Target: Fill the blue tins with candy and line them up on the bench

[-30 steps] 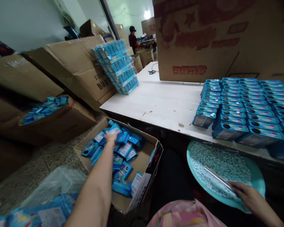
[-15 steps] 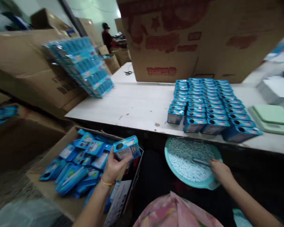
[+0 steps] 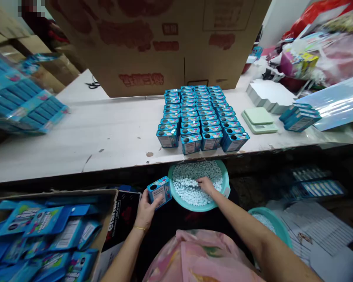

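My left hand is closed around a small blue box with a dark round hole in its top, held just left of a turquoise basin. Small white pellets fill much of the basin. Over them my right hand grips the handle of a scoop heaped with pellets, its bowl mostly hidden under them. Below and left, a cardboard carton holds many flattened-looking blue boxes.
Rows of upright blue boxes stand on the white table, beside a pale green scale and stacked white card. A large cardboard box rises behind. A second basin sits lower right.
The view has swung right. My left hand has brought the blue box from above the carton to the basin's edge. The scoop has come up heaped with pellets, pointing toward the box.
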`<state>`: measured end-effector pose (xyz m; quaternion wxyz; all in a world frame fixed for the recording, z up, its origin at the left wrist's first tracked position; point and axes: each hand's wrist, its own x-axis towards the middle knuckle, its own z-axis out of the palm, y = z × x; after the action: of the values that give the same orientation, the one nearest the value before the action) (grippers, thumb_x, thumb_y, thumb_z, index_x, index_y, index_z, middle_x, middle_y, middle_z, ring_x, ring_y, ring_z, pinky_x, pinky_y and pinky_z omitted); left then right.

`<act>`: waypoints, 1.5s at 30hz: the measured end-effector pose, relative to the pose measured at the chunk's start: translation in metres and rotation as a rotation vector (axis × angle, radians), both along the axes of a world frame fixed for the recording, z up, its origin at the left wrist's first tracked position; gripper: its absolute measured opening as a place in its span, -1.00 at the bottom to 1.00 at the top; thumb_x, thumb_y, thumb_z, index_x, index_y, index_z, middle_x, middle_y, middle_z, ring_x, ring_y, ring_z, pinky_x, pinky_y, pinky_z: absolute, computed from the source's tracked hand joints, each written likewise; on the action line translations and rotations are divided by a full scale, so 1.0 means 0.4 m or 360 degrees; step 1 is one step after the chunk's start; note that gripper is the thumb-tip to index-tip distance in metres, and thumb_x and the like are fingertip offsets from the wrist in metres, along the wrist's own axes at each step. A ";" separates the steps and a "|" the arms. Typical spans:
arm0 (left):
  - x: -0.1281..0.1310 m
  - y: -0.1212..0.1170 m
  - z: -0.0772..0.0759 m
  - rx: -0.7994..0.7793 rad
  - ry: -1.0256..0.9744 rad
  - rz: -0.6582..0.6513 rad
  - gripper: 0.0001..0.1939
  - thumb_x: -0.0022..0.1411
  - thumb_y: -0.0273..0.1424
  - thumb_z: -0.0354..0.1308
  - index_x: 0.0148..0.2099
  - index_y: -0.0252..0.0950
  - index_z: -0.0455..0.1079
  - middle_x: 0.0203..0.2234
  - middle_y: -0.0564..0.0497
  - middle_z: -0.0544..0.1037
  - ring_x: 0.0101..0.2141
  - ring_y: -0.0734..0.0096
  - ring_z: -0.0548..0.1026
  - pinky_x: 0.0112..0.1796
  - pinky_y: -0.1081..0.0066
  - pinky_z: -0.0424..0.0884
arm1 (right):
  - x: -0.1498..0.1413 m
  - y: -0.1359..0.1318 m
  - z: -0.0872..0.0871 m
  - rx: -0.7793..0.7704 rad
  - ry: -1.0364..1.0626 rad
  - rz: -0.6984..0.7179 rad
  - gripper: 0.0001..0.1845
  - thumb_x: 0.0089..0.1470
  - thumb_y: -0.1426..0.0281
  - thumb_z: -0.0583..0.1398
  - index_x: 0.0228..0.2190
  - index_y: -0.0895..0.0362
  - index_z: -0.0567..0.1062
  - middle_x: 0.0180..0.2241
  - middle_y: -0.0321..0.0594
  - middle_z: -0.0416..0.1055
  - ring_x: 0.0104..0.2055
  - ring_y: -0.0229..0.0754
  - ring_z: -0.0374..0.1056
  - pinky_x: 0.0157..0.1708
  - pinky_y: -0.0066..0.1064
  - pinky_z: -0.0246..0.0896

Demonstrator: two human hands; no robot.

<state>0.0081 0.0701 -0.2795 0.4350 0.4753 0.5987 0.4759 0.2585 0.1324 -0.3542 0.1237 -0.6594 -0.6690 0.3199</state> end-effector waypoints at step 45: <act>0.094 0.118 -0.057 0.0113 0.0336 -0.0159 -0.52 -0.13 -0.25 0.17 -0.11 -0.27 0.20 -0.28 -0.01 0.41 -0.24 0.31 0.38 -0.13 0.26 0.24 | 0.006 -0.027 0.074 -0.0060 -0.0565 0.0096 -0.67 -0.02 0.55 -0.03 -0.28 0.16 0.47 -0.26 -0.07 0.43 -0.18 -0.17 0.31 -0.23 -0.44 0.14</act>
<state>0.0456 0.1174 -0.3023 0.3754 0.5671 0.5995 0.4220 0.2608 0.1214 -0.3246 -0.0183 -0.6872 -0.6938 0.2147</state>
